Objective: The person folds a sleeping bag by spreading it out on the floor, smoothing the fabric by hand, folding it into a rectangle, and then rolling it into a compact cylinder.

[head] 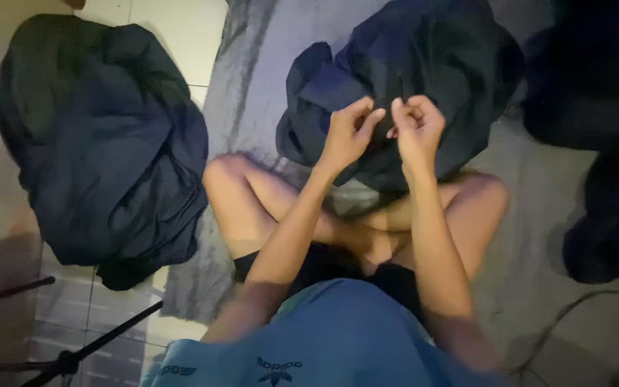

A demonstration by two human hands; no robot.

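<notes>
While the person is sitting cross-legged on the grey rug (252,79), a dark navy garment (424,64) is lying bunched straight ahead of the knees. Both hands are meeting at its near edge: the left hand (347,134) and right hand (417,127) are pinching a small fold between curled fingers.
</notes>
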